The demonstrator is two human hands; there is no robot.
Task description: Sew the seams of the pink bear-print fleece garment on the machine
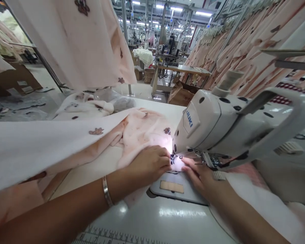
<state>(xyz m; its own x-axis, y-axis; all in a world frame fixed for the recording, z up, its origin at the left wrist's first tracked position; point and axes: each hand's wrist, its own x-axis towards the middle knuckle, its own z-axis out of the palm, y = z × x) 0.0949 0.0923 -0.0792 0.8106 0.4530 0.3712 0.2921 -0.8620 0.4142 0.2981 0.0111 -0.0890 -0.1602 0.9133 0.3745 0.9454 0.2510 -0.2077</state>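
Pale-pink printed plush fabric point(142, 135): lay bunched on white sewing table point(142, 220), mostly at 10 o'clock from presser foot point(173, 158), with a brightly lit part right at the foot. Showed small brown motifs point(167, 130).

Left hand point(149, 162): set down on the fabric at 9 o'clock, just beside presser foot. Fingers bent, held close together, pressed onto the cloth. Undersides hidden, so could not tell about any pinch. Wore silver-coloured bangle point(107, 191) at wrist, 8 o'clock.

Right hand point(198, 174): placed at 4 o'clock. Index finger and thumb stretched toward the lit cloth, tips slightly apart, near presser foot. Pinching or just pressing: could not tell.

JUKI sewing machine point(205, 125): stood at 2 o'clock; carried thread cone point(230, 81), between 1 and 2. Grey machine bed point(193, 195): sat at 6 o'clock, with beige rectangular insert point(171, 186). Measuring scale point(109, 235): ran along table edge, 7 to 8 o'clock. White cloth point(264, 200): lay at 4 o'clock, beside right forearm.

Farther off: hung printed pink cloth point(91, 44) at 11 o'clock, racked pink garments point(244, 54) at 1. Also saw clear plastic bag point(122, 101) and cardboard box point(17, 79), both around 10.
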